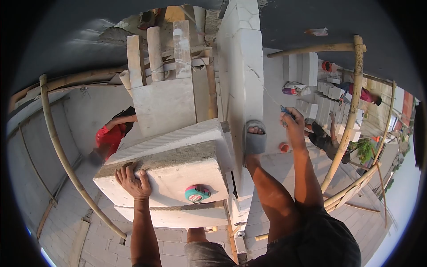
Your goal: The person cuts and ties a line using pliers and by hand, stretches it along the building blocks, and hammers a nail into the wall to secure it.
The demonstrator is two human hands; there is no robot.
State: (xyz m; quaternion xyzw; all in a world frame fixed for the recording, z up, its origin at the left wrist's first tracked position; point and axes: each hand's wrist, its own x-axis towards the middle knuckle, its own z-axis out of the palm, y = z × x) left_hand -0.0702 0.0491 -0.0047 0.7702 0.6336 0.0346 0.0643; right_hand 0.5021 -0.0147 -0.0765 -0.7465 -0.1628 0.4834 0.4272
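Observation:
My left hand (134, 181) lies with fingers apart on the edge of a white lightweight block (178, 175), holding nothing. A teal and red tape measure (197, 193) rests on that block, to the right of the hand. Another pale block (169, 140) with a ridged face sits behind it. My right hand (293, 124) is closed around a small blue tool (286, 110), whose exact kind I cannot make out. From its tip a thin pale string runs up toward the white block wall (249, 80). My sandalled foot (255, 138) stands on the wall top.
Bamboo poles (356, 89) form scaffolding on the right, with another pole (66, 155) on the left. A person in red (111, 138) bends below at left. Two people work at right near stacked blocks (327, 107) and an orange bucket (328, 66). Upright boards (181, 49) stand ahead.

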